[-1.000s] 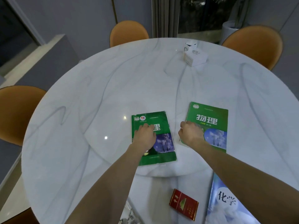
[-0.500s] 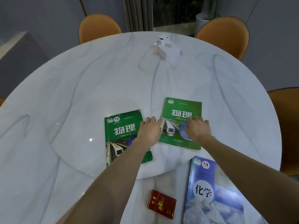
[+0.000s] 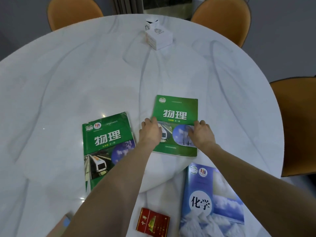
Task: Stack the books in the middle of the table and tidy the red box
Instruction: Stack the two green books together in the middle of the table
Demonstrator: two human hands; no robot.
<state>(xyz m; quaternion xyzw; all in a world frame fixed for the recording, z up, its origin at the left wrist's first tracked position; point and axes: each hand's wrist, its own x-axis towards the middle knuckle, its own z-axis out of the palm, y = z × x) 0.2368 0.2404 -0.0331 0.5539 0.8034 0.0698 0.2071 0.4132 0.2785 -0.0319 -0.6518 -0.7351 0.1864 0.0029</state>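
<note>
Both hands rest flat on the right green book [image 3: 176, 124] at frame centre: left hand [image 3: 150, 132] on its left edge, right hand [image 3: 201, 134] on its right side, fingers spread, gripping nothing. The other green book [image 3: 106, 147] lies just left, long axis up-frame, nearer the left hand. The red box [image 3: 153, 223] sits bottom centre on the bench [image 3: 85, 74].

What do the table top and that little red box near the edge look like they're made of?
The table top looks like polished marble or a marble-look slab: white with grey veins and small glints of reflected light. The red box looks like thin printed card with a glossy or film-wrapped finish and gold print; which finish it is stays unclear.
</note>
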